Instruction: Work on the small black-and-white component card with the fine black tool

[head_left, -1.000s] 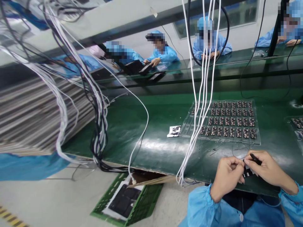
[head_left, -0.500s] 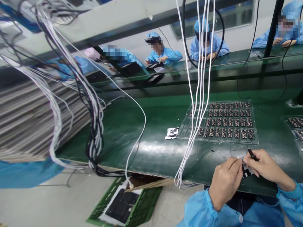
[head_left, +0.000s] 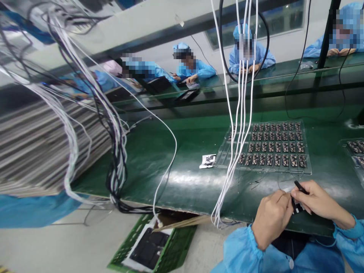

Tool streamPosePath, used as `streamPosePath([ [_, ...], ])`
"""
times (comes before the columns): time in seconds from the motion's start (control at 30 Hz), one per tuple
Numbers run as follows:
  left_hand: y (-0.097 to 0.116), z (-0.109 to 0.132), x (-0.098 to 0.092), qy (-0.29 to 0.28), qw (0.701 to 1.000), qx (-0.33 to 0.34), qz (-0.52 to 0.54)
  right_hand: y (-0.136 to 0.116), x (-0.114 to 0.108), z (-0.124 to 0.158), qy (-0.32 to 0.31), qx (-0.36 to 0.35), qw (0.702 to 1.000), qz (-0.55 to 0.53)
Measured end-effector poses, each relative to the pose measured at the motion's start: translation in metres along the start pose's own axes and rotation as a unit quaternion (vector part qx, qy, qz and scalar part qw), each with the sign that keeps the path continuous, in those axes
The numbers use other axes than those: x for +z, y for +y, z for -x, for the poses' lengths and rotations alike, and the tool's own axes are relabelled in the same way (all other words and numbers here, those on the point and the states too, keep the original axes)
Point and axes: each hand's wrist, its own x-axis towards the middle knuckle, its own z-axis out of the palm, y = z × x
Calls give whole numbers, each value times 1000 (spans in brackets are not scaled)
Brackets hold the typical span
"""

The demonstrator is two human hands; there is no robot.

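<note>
My left hand (head_left: 273, 216) is closed in a pinch near the table's front edge, its fingertips at a white strip (head_left: 288, 189) and the upper end of a small black-and-white sheet (head_left: 297, 208). My right hand (head_left: 320, 199) grips a slim black tool (head_left: 300, 187), whose working tip is hidden; pen or tweezers, I cannot tell. The two hands' fingertips almost meet over the sheet, covering much of it. Just beyond them lies a clear plastic tray (head_left: 308, 167) with rows of small circuit boards (head_left: 277, 160). Thin dark wires (head_left: 257, 182) lie between tray and hands.
White cables (head_left: 227, 178) hang down across the tray's left part. A piece of black-and-white sheet (head_left: 207, 161) lies beside it. Another tray (head_left: 352, 151) is at the right edge. Below the table stands a green crate (head_left: 182, 242). Several people work at the bench opposite.
My hands stay close together over the sheet, with the fingers shifted slightly and the black tool a little more tilted. The whole view has moved slightly. A person opposite has lowered their hands.
</note>
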Motion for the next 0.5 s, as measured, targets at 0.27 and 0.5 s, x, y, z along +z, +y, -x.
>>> streamPosePath([
  [0.27,-2,2,0,15,999,-23,32,-1,3,-1,1,-4,1000,7],
  [0.5,3,-1,-3,53,986,-89,128,-1,7,-2,11,-19,1000,-15],
])
